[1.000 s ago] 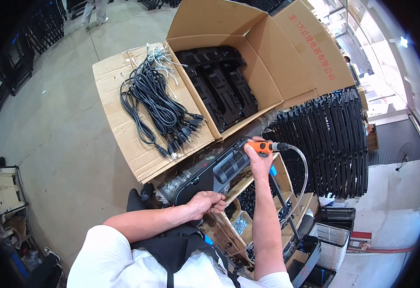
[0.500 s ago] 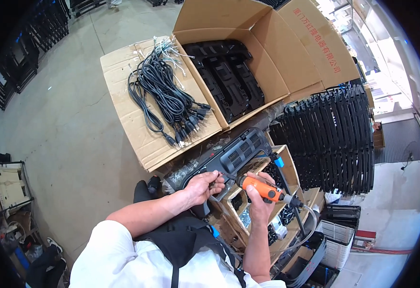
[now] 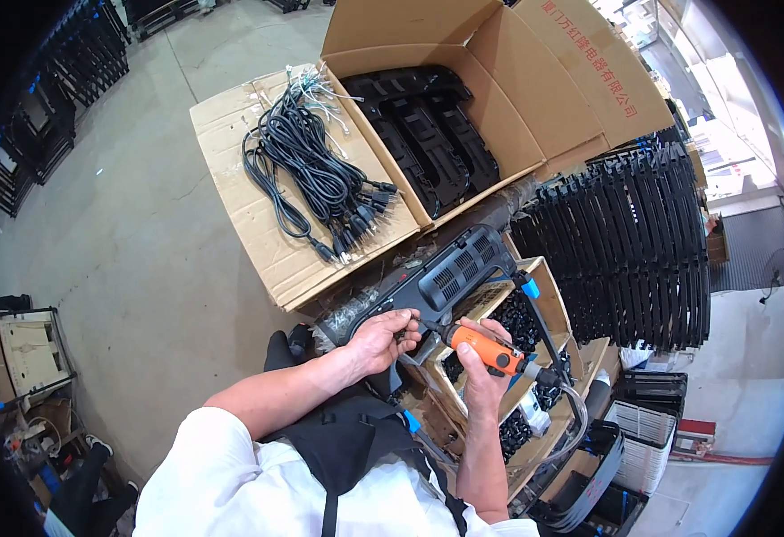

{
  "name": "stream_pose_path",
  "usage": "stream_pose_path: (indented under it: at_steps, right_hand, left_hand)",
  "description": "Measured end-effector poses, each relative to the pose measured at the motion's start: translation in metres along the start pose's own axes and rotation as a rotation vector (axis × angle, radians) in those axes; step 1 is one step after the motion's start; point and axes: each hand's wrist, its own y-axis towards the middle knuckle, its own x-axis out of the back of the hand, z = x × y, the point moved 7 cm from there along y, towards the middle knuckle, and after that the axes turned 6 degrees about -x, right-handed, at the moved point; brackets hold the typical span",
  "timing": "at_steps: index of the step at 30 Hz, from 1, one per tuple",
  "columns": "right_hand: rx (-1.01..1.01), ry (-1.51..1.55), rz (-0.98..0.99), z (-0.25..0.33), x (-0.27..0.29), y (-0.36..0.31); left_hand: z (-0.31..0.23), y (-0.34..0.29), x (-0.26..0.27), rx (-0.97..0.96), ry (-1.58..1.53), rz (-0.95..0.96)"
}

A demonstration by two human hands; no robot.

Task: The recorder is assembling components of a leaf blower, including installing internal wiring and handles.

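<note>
My right hand (image 3: 483,380) is wrapped round an orange power screwdriver (image 3: 486,350), its dark tip pointing left and a hose running off its back end. The fingers of my left hand (image 3: 381,342) are pinched together right by that tip; whatever is between them is too small to make out. Just beyond both hands lies a long dark grey plastic housing (image 3: 401,300) with a raised, slotted vent cover. The tip is close to the housing's near edge, but contact cannot be told.
Behind the housing, an open cardboard box (image 3: 508,134) holds black plastic parts (image 3: 437,134). Black power cords (image 3: 311,166) lie bundled on its left flap. Wooden bins (image 3: 549,295) with small black pieces stand beside my right hand, and black frames (image 3: 620,242) are stacked farther right.
The view has shifted slightly, so the box and bins sit a little differently. Both hands and the screwdriver keep nearly the same pose beside the housing.
</note>
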Motion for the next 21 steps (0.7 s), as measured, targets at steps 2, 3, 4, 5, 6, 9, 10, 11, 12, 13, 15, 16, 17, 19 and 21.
stream_pose_path:
  at_steps: [2,3,4,5,6,9,10,11,12,13,15,16,17,19,21]
  right_hand:
    - [-0.027,0.023,-0.002,-0.001,0.0,0.0]
    - [-0.026,0.023,0.005,-0.002,-0.001,-0.001]
    - [-0.014,0.026,0.011,-0.001,-0.002,-0.001]
    - [-0.003,0.029,0.015,-0.002,-0.002,-0.003]
    - [-0.004,0.029,0.018,-0.004,-0.002,-0.003]
    - [0.012,0.027,0.021,-0.005,-0.003,-0.003]
    - [0.011,0.035,0.029,-0.005,-0.007,-0.002]
    - [0.011,0.042,0.027,-0.005,-0.008,-0.002]
    - [0.01,0.041,0.028,-0.005,-0.009,-0.002]
    - [0.012,0.025,0.031,-0.005,-0.01,-0.002]
    - [0.014,0.007,0.033,-0.004,-0.011,-0.001]
    - [0.005,0.012,0.032,-0.004,-0.013,-0.001]
    - [-0.005,0.018,0.031,-0.004,-0.014,0.0]
    - [-0.006,0.017,0.035,-0.003,-0.016,0.0]
    - [-0.006,0.017,0.034,-0.002,-0.018,0.002]
  left_hand:
    - [0.001,-0.001,0.002,0.004,-0.015,-0.011]
    - [0.002,-0.002,0.003,0.011,-0.03,-0.021]
    - [0.003,-0.002,0.004,0.005,-0.033,-0.022]
    - [0.004,-0.004,0.004,0.004,-0.035,-0.026]
    - [0.004,-0.005,0.003,0.003,-0.038,-0.03]
    - [0.002,-0.005,0.004,0.012,-0.024,-0.056]
    - [-0.001,-0.007,0.006,0.003,-0.03,-0.059]
    - [-0.002,-0.006,0.007,0.004,-0.039,-0.056]
    - [-0.003,-0.006,0.007,0.005,-0.047,-0.052]
    - [-0.003,-0.006,0.008,0.005,-0.048,-0.052]
    - [-0.002,-0.005,0.01,0.009,-0.049,-0.065]
    - [-0.003,-0.004,0.011,0.009,-0.05,-0.065]
    - [-0.004,-0.003,0.012,0.02,-0.043,-0.053]
    - [-0.005,-0.004,0.012,0.028,-0.039,-0.041]
    - [-0.004,-0.006,0.008,0.039,-0.067,-0.008]
